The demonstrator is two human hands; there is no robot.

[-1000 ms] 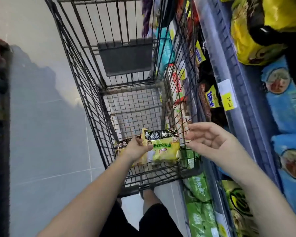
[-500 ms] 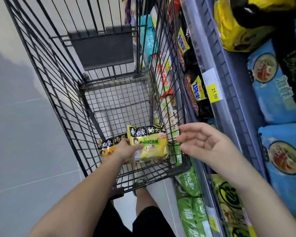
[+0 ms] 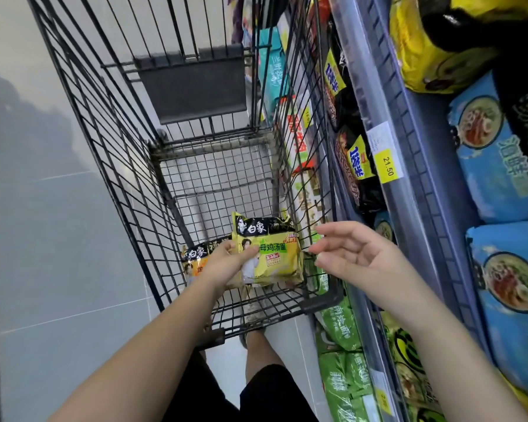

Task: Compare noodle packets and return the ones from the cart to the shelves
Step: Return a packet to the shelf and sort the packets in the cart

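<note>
Inside the black wire cart [image 3: 128, 166], my left hand [image 3: 226, 263] grips a yellow-and-black noodle packet [image 3: 269, 254] by its left edge, thumb across the front. Under that hand lies an orange-and-black noodle packet [image 3: 194, 260], partly hidden by the hand; I cannot tell whether the fingers hold it too. My right hand [image 3: 354, 257] hovers just right of the yellow packet, over the cart's right wall, fingers spread and relaxed, holding nothing.
Shelves [image 3: 406, 166] run along the right, with a 21.50 price tag [image 3: 387, 169], blue noodle multipacks [image 3: 497, 166], yellow bags [image 3: 439, 47] above and green packs [image 3: 342, 367] below. Grey tiled floor [image 3: 58, 239] lies left of the cart. My legs stand behind the cart.
The view has closed in on the cart. My left hand has lifted the yellow packet slightly, and my right hand has edged nearer to it while staying open.
</note>
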